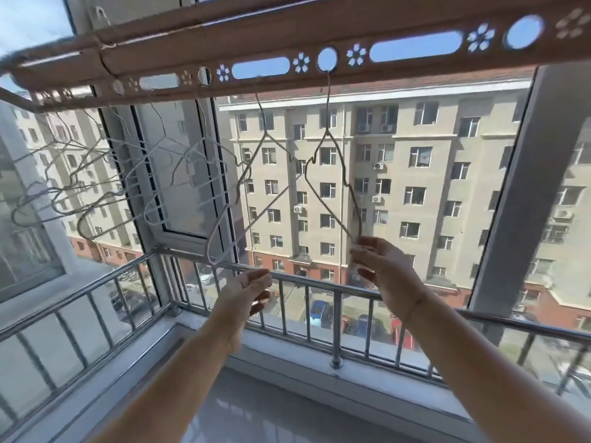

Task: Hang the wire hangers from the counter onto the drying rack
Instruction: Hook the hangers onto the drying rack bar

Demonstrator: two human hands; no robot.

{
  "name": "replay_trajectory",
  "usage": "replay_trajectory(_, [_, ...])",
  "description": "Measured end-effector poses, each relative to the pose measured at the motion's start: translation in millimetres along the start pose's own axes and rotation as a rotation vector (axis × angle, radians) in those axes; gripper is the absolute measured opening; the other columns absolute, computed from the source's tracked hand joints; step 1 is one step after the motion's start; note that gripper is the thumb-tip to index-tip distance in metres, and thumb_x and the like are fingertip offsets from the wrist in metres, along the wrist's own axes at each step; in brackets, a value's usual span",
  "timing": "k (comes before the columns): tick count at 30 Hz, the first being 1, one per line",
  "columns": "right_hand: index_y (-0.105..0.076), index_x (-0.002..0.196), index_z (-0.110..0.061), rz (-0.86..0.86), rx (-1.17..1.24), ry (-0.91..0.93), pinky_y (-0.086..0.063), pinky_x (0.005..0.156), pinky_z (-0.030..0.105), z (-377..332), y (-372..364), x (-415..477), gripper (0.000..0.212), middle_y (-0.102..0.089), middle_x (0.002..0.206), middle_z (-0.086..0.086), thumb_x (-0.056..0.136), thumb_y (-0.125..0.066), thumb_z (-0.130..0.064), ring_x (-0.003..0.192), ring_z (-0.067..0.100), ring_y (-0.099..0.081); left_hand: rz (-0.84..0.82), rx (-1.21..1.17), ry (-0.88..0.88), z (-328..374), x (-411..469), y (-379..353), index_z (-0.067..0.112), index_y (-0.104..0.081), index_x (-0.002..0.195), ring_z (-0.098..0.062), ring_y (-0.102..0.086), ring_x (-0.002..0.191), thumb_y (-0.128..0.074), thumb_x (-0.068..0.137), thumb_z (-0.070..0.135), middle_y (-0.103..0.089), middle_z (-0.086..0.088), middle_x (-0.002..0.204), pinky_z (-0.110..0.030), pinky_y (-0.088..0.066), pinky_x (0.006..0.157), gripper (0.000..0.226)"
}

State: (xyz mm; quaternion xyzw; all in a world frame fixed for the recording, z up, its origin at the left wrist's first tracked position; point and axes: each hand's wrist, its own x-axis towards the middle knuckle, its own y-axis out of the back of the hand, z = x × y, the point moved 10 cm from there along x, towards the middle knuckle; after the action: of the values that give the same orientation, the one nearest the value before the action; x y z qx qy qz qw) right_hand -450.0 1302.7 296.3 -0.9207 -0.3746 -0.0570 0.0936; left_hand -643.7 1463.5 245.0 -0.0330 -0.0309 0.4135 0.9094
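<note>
Several wire hangers (264,132) on drying rack (351,79) | right hand (380,266) pinches low corner of rightmost hanger (327,132) | left hand (249,292) relaxed, empty | likely light, springy: hold low

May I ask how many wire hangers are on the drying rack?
5 at least: one hanger pinched by the right hand; one just left of it; three overlapping further left. Blur may hide more.

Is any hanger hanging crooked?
Yes. On the drying rack, the slanted hanger hangs with one corner pointing down near the left hand, which isn't holding it. The end hanger beside it is tipped too, because the right hand pinches its lowest corner.
</note>
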Motion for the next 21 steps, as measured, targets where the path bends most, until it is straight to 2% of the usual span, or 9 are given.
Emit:
replay_trajectory(5, [-0.058, 0.113, -0.011, -0.006, -0.236, 0.047, -0.048, 0.075, 0.019, 32.7, 28.1, -23.5, 0.040, -0.064, 0.106, 0.004, 0.077, -0.073, -0.018, 0.097, 0.015, -0.061, -0.204, 0.202, 0.029, -51.6, -10.8, -51.3, 0.016, -0.057, 0.120, -0.019, -0.061, 0.105, -0.068, 0.085, 0.023, -0.066, -0.005, 0.113, -0.023, -0.049, 0.082, 0.037])
replay_trajectory(7, [-0.056, 0.115, -0.012, 0.023, -0.291, 0.057, -0.051, 0.083, 0.025, 40.6, 49.7, -33.1, 0.043, -0.062, 0.112, 0.005, 0.076, -0.074, -0.018, 0.102, 0.017, -0.060, -0.293, 0.247, 0.003, -62.6, -17.3, -80.0, 0.016, -0.054, 0.125, -0.013, -0.059, 0.110, -0.069, 0.084, 0.019, -0.064, -0.003, 0.117, -0.015, -0.050, 0.078, 0.044])
replay_trajectory(9, [-0.055, 0.118, -0.015, 0.059, -0.376, 0.074, -0.050, 0.092, 0.033, 43.4, 76.7, -44.5, 0.054, -0.061, 0.115, 0.002, 0.070, -0.075, -0.027, 0.106, 0.018, -0.059, -0.376, 0.305, -0.026, -71.4, -23.7, -110.2, 0.018, -0.050, 0.128, -0.009, -0.057, 0.112, -0.070, 0.081, 0.020, -0.061, 0.000, 0.120, -0.009, -0.050, 0.076, 0.051])
replay_trajectory(11, [-0.053, 0.122, -0.014, 0.080, -0.455, 0.081, -0.047, 0.096, 0.033, 44.4, 105.3, -58.8, 0.061, -0.059, 0.118, 0.000, 0.067, -0.073, -0.032, 0.109, 0.016, -0.057, -0.443, 0.345, -0.046, -79.2, -31.5, -140.1, 0.022, -0.048, 0.130, -0.005, -0.055, 0.114, -0.074, 0.077, 0.026, -0.060, 0.005, 0.120, -0.008, -0.048, 0.078, 0.059])
replay_trajectory(13, [-0.052, 0.125, -0.013, 0.117, -0.523, 0.084, -0.046, 0.095, 0.030, 44.4, 138.9, -75.8, 0.057, -0.058, 0.119, 0.001, 0.074, -0.075, -0.025, 0.110, 0.017, -0.056, -0.499, 0.355, -0.051, -87.9, -41.6, -172.4, 0.022, -0.047, 0.131, -0.006, -0.054, 0.115, -0.077, 0.073, 0.032, -0.059, 0.005, 0.120, -0.009, -0.047, 0.080, 0.066])
replay_trajectory(16, [-0.050, 0.124, -0.017, 0.184, -0.571, 0.071, -0.045, 0.094, 0.028, 43.1, 196.3, -110.8, 0.054, -0.056, 0.119, 0.000, 0.077, -0.074, -0.021, 0.111, 0.015, -0.054, -0.593, 0.382, -0.047, -103.7, -63.1, -228.9, 0.018, -0.044, 0.134, -0.010, -0.054, 0.116, -0.076, 0.076, 0.024, -0.057, 0.001, 0.123, -0.011, -0.049, 0.082, 0.067])
replay_trajectory(19, [-0.048, 0.127, -0.017, 0.275, -0.655, 0.055, -0.044, 0.096, 0.030, 37.2, 261.7, -154.6, 0.057, -0.054, 0.119, -0.002, 0.077, -0.073, -0.024, 0.110, 0.013, -0.052, -0.696, 0.428, -0.052, -118.8, -92.4, -291.4, 0.020, -0.043, 0.137, -0.007, -0.054, 0.115, -0.077, 0.075, 0.026, -0.057, 0.005, 0.123, -0.029, -0.047, 0.099, 0.071])
replay_trajectory(21, [-0.044, 0.129, -0.016, 0.336, -0.683, 0.027, -0.043, 0.093, 0.028, 32.3, 306.7, -186.2, 0.059, -0.051, 0.121, 0.000, 0.077, -0.073, -0.023, 0.111, 0.014, -0.049, -0.767, 0.456, -0.077, -125.3, -117.4, -335.9, 0.023, -0.044, 0.134, -0.006, -0.054, 0.114, -0.078, 0.071, 0.032, -0.058, 0.008, 0.122, -0.034, -0.044, 0.102, 0.072])
